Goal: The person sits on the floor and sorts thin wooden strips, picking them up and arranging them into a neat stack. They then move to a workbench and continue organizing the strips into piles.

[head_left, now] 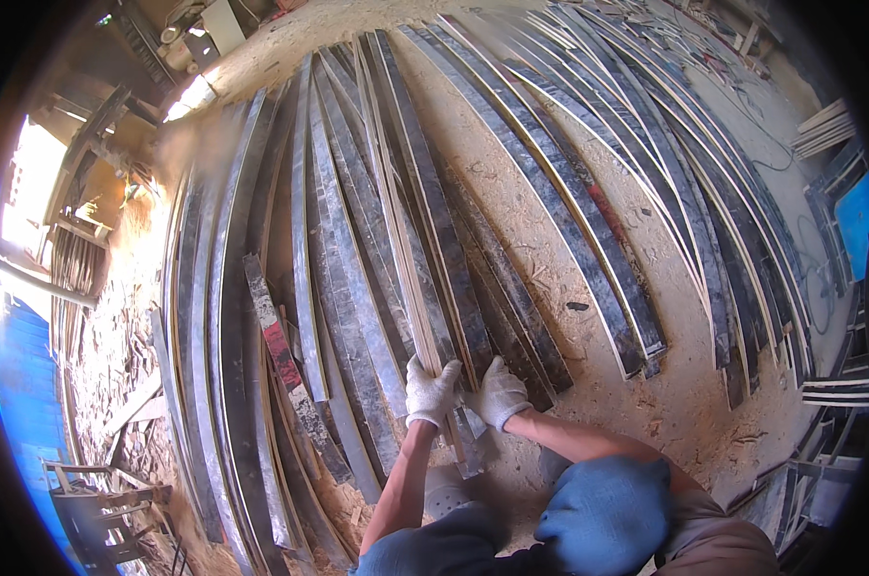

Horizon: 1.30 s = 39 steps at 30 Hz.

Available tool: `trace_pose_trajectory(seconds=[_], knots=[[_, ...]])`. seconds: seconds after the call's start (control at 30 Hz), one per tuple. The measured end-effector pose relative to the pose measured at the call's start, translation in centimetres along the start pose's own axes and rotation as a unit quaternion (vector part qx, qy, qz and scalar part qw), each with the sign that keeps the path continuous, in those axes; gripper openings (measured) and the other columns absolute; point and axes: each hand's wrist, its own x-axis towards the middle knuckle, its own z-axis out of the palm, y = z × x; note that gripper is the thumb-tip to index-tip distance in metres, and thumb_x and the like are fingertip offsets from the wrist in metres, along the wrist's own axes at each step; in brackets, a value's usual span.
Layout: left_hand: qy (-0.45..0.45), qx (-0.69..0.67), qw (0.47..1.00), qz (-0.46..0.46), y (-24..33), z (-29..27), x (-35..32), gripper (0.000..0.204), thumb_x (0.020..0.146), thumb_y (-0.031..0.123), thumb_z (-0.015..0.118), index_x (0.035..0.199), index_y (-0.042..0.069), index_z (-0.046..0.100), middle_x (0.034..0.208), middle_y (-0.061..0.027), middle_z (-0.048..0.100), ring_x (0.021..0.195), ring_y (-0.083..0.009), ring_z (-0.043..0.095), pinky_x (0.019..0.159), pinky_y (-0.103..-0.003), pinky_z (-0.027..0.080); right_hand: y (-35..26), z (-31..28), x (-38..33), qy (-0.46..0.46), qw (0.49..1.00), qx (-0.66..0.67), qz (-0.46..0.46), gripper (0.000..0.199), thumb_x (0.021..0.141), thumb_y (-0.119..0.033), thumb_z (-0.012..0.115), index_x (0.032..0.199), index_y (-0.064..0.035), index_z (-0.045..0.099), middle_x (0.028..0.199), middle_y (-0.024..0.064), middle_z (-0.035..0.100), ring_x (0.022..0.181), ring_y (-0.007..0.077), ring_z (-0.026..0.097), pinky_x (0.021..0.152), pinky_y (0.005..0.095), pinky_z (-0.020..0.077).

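Both my hands wear white work gloves and are side by side at the near ends of long, narrow board strips. My left hand [430, 392] is closed around a pale-edged wooden strip [406, 278] that stands on edge and runs far ahead of me. Just to the right, my right hand [500, 394] is closed at the near end of a dark-faced board strip [434, 230], with its thumb pointing forward. The fingertips of that hand are partly hidden. Under and beside both hands lie more dark strips [353, 259], overlapping lengthwise.
Long strips [228, 317] spread over the floor at left, one with a red patch [279, 346]. More strips [579, 230] fan out at right on the dusty floor [521, 250]. A metal-legged stand [108, 509] is at lower left. Stacked frames [838, 394] and a blue panel [857, 226] are far right.
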Motion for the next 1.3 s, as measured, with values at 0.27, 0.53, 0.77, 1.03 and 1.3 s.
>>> trace_pose_trajectory(seconds=[0.27, 0.53, 0.77, 1.03, 1.3], knots=[[-0.009, -0.089, 0.996, 0.0, -0.6, -0.6, 0.1, 0.061, 0.089, 0.041, 0.083, 0.127, -0.001, 0.064, 0.099, -0.0099, 0.077, 0.087, -0.0205, 0.073, 0.08, -0.036, 0.057, -1.3, -2.3, -0.2, 0.021, 0.998, 0.053, 0.019, 0.098, 0.069, -0.061, 0.089, 0.121, 0.0095, 0.046, 0.107, 0.0282, 0.068, 0.094, 0.044, 0.073, 0.082, 0.0494, 0.0601], [-0.064, -0.113, 0.991, -0.012, -1.4, -0.4, 1.3, 0.051, 0.091, 0.036, 0.083, 0.121, 0.0, 0.063, 0.089, -0.0082, 0.075, 0.074, -0.0162, 0.071, 0.069, -0.033, 0.057, 1.4, -3.0, 2.2, 0.012, 0.994, 0.104, 0.042, 0.088, 0.069, -0.046, 0.092, 0.121, 0.0108, 0.05, 0.092, 0.0264, 0.073, 0.089, 0.0397, 0.075, 0.079, 0.0473, 0.0606], [-0.088, -0.179, 0.979, -0.035, -0.3, -1.6, 1.0, 0.039, 0.094, 0.031, 0.081, 0.112, 0.001, 0.063, 0.08, -0.0038, 0.07, 0.064, -0.0116, 0.063, 0.058, -0.03, 0.052, -0.4, -2.5, 2.2, 0.047, 0.998, 0.031, -0.016, 0.092, 0.07, -0.063, 0.089, 0.116, 0.0092, 0.054, 0.099, 0.0288, 0.072, 0.097, 0.0408, 0.075, 0.083, 0.0475, 0.0604], [-0.092, -0.234, 0.966, -0.059, -0.3, -2.8, 0.8, 0.035, 0.095, 0.029, 0.081, 0.11, 0.003, 0.063, 0.079, -0.0028, 0.067, 0.065, -0.0123, 0.064, 0.059, -0.03, 0.056, -2.5, -3.8, 5.0, -0.024, 0.999, 0.038, 0.008, 0.085, 0.075, -0.051, 0.088, 0.121, 0.0108, 0.052, 0.114, 0.0301, 0.068, 0.098, 0.0395, 0.074, 0.085, 0.0453, 0.0608], [-0.19, -0.364, 0.911, -0.031, 1.6, 2.4, -0.1, 0.041, 0.097, 0.031, 0.08, 0.117, 0.005, 0.055, 0.088, -0.0051, 0.067, 0.068, -0.0169, 0.067, 0.06, -0.034, 0.059, 10.2, -8.6, 1.3, -0.201, 0.845, 0.491, -0.071, 0.044, 0.084, -0.039, 0.088, 0.102, -0.0001, 0.077, 0.086, 0.0076, 0.076, 0.076, 0.0152, 0.072, 0.07, 0.0311, 0.058]])
